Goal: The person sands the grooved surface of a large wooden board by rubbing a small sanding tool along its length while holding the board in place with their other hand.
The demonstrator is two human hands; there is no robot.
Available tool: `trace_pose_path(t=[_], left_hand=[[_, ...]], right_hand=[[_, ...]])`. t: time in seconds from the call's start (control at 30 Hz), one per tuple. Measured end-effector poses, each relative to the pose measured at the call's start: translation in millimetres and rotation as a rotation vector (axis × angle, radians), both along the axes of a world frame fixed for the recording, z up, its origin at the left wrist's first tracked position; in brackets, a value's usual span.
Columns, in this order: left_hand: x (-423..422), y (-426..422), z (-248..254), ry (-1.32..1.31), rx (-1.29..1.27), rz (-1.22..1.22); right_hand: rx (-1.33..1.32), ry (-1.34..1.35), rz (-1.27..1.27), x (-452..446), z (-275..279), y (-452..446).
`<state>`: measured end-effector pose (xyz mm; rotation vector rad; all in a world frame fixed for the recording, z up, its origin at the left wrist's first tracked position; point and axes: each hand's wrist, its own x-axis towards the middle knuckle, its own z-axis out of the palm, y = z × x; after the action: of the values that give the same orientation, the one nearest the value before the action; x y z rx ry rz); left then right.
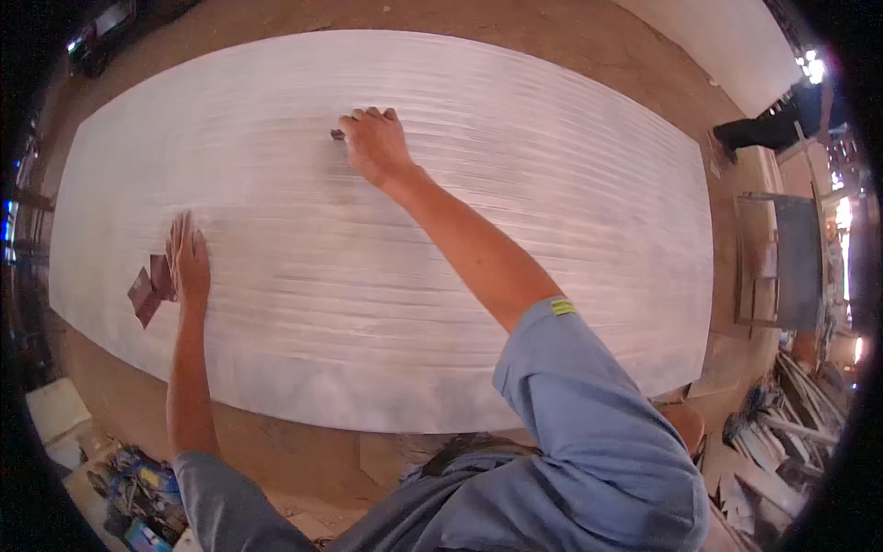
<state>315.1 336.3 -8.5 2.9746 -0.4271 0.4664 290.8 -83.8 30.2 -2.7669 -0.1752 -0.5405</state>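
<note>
A large whitish panel (441,248) with fine streaks running lengthwise lies below me. My right hand (375,143) is closed with bent fingers near the panel's far middle, and a small dark piece (338,135) sticks out at its left side. On the left part of the panel, my left hand (189,258) lies flat with its fingers stretched out, slightly blurred. Two dark reddish-brown sheets (143,296) rest just left of it, touching or overlapping each other.
At the right stands a grey metal-framed piece (796,260), and a person's dark-clothed leg (763,133) shows beyond it. Scrap strips (782,423) are piled at the lower right. Assorted items (138,488) lie at the lower left. Brown ground (303,451) surrounds the panel.
</note>
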Motion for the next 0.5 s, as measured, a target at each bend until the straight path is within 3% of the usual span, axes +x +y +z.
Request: trace_pose_path(t=[0.1,0.2,0.23,0.27,0.3,0.4,0.5], left_hand=[[-3,-5,3,0.034,-0.006,0.036],[-4,-3,4,0.012,0.035,-0.007],[-4,-6,4,0.022,0.033,-0.014],[-6,-8,7,0.037,0.013,0.002],[-7,-9,8,0.047,-0.008,0.024],[-9,-12,9,0.016,-0.013,0.016],[-8,-13,8,0.034,-0.013,0.064]], right_hand=[[-0.031,-0.009,-0.087,-59,-15,-94],[-0.197,-0.113,-0.293,-185,-64,-283],[-0.184,0.02,-0.418,-227,-51,-336],[-0.355,0.104,-0.54,-261,-45,-385],[-0.369,0.264,-0.697,-281,-22,-400],[-0.347,0.14,-0.572,-261,-27,-405],[-0.2,-0.094,-0.295,-156,-43,-262]])
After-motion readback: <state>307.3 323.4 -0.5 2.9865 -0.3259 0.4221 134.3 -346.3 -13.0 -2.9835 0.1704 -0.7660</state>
